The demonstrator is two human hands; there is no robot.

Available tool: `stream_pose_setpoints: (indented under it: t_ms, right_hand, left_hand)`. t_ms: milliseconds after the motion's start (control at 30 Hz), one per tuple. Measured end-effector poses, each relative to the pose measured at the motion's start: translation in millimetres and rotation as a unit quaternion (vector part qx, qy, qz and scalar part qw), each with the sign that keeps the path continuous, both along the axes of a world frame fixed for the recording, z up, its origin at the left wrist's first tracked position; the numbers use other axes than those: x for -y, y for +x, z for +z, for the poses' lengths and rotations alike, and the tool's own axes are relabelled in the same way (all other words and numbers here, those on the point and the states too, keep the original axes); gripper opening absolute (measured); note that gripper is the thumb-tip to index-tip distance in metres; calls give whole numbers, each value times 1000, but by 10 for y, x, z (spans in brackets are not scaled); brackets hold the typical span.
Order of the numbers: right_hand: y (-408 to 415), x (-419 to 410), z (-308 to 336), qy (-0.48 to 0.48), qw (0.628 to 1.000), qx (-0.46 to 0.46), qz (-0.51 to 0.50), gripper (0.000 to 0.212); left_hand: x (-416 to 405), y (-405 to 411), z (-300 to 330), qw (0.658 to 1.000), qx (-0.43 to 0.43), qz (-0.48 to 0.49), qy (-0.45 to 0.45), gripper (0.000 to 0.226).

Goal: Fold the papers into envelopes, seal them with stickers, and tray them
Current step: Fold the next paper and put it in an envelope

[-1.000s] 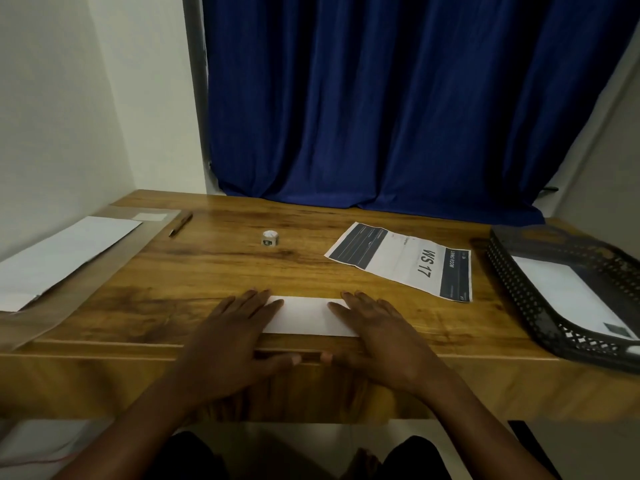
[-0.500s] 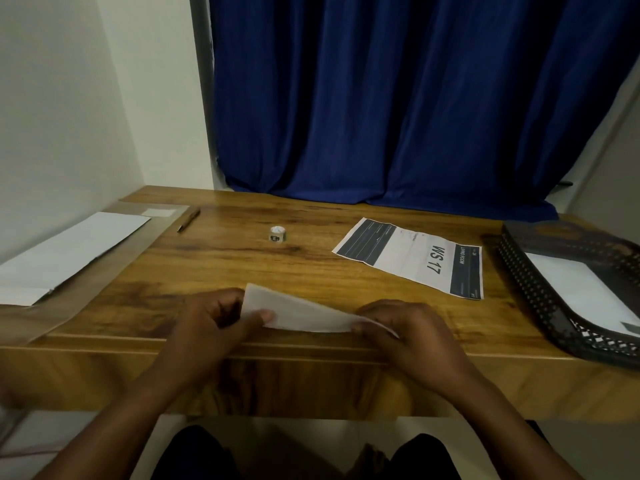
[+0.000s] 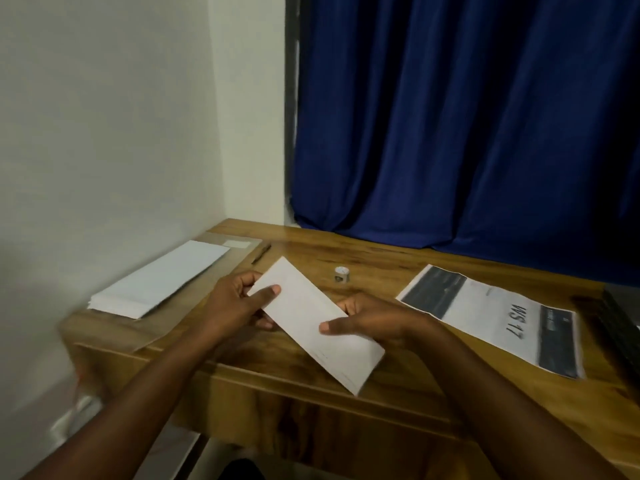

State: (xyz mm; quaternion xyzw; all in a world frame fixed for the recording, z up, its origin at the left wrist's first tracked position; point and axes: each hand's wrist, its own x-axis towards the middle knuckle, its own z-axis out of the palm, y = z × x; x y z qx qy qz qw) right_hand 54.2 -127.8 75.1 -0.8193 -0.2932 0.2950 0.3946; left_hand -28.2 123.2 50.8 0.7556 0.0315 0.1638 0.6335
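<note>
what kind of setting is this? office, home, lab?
Probably a makeshift data-collection workstation in a room corner, not a real office: a wooden desk against a bare wall, a blue curtain as backdrop, and a printed sheet marked "WS 17", likely a station label.

Two hands, left hand (image 3: 235, 303) and right hand (image 3: 372, 318), share one folded paper (image 3: 311, 320). One stack of blank sheets (image 3: 159, 278) far left, one pen (image 3: 261, 253), one sticker roll (image 3: 341, 274), one printed sheet (image 3: 491, 318), one tray (image 3: 620, 327) right.
</note>
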Motion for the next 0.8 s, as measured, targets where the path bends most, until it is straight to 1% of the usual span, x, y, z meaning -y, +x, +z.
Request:
stream_pose_setpoints:
  t_ms: [33,100,167,267,300,333,400,433,500,567,600,633,733,800]
  right_hand:
    - [14,-70,-24,0,1000,-9,12,29]
    - [35,-186,-96,30,999,-33,8,32]
    - [36,-273,-189,68,996,-62,1,28]
    - [65,-312,-316,111,989,-93,-12,27]
    - [85,-301,-351,139,984,-111,-27,27]
    - [108,-283,-380,171,975,-132,-46,26]
    - [131,-239,-418,232,955,-165,-80,26]
    - [141,-225,-429,250,948,-173,-91,28]
    - [152,-213,-433,270,939,-184,-104,33]
    - [165,-208,-427,278,935,-194,-105,34]
    - [176,-204,-433,282,933,-199,-105,34]
    - [183,-200,-431,286,930,-204,-105,33]
    - [191,-197,-440,301,920,-217,-126,23]
    - [190,-200,-437,308,913,-224,-144,15]
  left_hand:
    - [-88,-26,3,1000,-1,-9,23,17]
    - [-229,-77,5,998,-2,-22,50,15]
    - [-313,-131,-3,997,-10,-27,72,17]
    - [-396,-175,-16,997,-16,-34,70,16]
    - [-445,-180,-13,996,-1,-14,82,13]
    - [-530,-165,-6,991,25,26,131,11]
    - [-755,-116,61,953,52,118,274,12]
    - [-892,-88,107,931,39,155,328,15]
    - [-1189,9,179,885,-38,207,416,29]
    - [-1449,122,192,830,-152,228,486,53]
    - [-1549,176,177,810,-196,229,504,61]
    - [-1626,225,157,796,-231,224,513,67]
    - [-1775,329,100,780,-297,185,520,72]
    - [-1828,361,94,771,-305,173,532,68]
